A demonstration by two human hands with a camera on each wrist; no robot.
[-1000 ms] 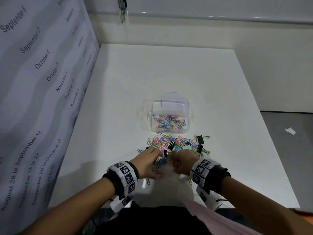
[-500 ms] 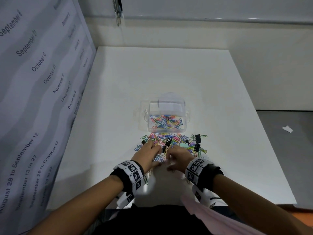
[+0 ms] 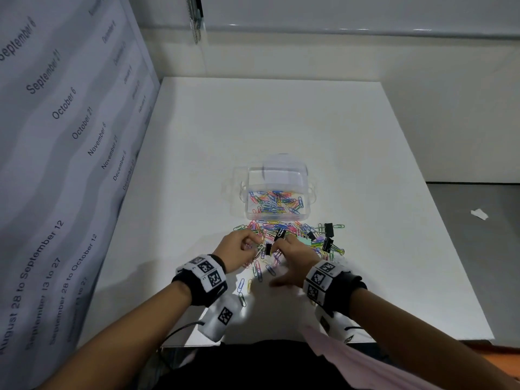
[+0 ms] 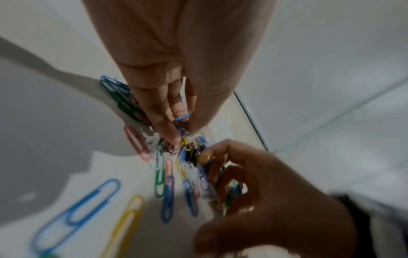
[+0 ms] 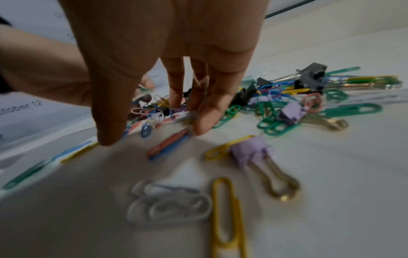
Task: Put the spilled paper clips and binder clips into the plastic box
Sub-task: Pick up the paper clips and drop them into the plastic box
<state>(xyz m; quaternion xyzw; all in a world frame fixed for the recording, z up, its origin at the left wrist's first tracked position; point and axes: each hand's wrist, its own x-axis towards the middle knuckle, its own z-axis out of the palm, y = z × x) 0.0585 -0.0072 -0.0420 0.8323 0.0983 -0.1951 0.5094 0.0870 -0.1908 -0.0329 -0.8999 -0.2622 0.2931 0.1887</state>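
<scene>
Both hands are now working farther into the pile than a second ago, nearer the box (image 3: 277, 190). Left hand (image 3: 237, 250) is pinching a small clump of paper clips (image 3: 260, 247); right hand (image 3: 295, 253) is raking with fingers spread, gripping nothing I can see. Most clips are lying just near of the box, black binder clips (image 3: 327, 229) to the right. Light, slippery, tangling things: scooping handfuls probably works best.

Multicoloured paper clips (image 3: 277, 230); black, lilac binder clips (image 5: 251, 151); clear plastic box (image 3: 277, 175)

Both wrist views motion-blurred; left hand (image 4: 167, 97) pinch contents unclear
</scene>
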